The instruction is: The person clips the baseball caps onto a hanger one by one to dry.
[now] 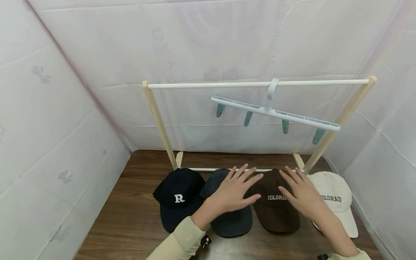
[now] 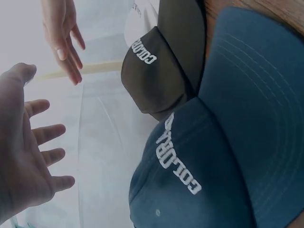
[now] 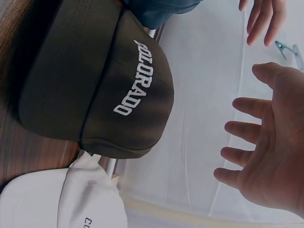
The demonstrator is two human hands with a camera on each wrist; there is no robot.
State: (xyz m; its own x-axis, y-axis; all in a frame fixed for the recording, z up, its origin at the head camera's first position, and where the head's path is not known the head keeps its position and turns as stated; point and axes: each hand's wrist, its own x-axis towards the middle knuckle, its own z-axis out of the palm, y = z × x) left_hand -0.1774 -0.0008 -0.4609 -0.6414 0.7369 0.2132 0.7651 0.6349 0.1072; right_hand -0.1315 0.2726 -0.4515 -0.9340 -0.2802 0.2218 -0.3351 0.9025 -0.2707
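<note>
My left hand [image 1: 234, 191] hovers over the dark blue cap [image 1: 232, 220], fingers spread and holding nothing. Its white lettering shows in the left wrist view. Fingers also apart, my right hand [image 1: 302, 193] is held above the space between the brown cap [image 1: 276, 213] and the white cap [image 1: 334, 191]. Both wrist views show a gap between each palm and the caps. A black cap [image 1: 178, 187] with a white R lies at the left end of the row. From the rack's top bar hangs a pale hanger [image 1: 269, 111] with several green clips [image 1: 285, 126], nothing clipped in them.
The rack has wooden side posts [image 1: 159, 124] and a white top bar [image 1: 208, 85]. Its lower bar [image 1: 201, 169] runs just behind the caps. All stand on a dark wooden table [image 1: 123, 216], with pale cloth walls [image 1: 65, 144] on the left, back and right.
</note>
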